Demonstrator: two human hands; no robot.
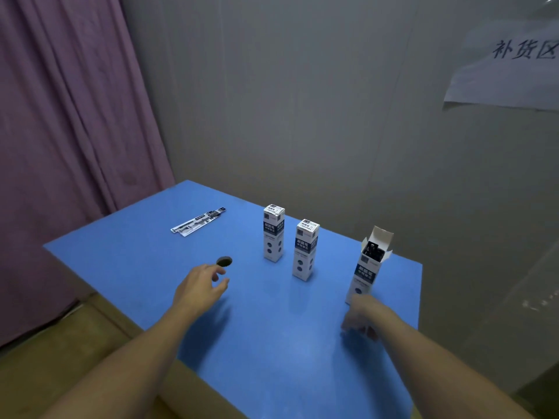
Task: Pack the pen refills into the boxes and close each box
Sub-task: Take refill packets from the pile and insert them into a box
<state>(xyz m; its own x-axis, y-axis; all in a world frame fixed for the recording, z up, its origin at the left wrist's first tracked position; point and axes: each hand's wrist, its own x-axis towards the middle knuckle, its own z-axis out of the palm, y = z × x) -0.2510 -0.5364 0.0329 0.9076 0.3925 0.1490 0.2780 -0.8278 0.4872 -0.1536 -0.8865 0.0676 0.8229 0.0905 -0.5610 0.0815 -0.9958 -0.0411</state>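
Three tall white-and-dark boxes stand upright on the blue table [272, 343]; the far box [273, 233] and the middle box [306, 250] have their top flaps shut; the open box [369, 264], nearest the right edge, has its lid flap raised, with dark refill ends showing inside. A small bundle of packaged pen refills [198, 222] lies flat near the far left corner, well apart from the boxes. The left hand [201, 285] hovers over the table with fingers loosely curled, holding nothing, just short of a round dark hole [224, 261] in the surface. The right hand [361, 316] sits at the base of the open box, fingers pointing down; it is blurred, so whether it grips anything cannot be told. A purple curtain [69, 131] hangs at left; a paper sign [511, 65] is fixed to the grey wall.
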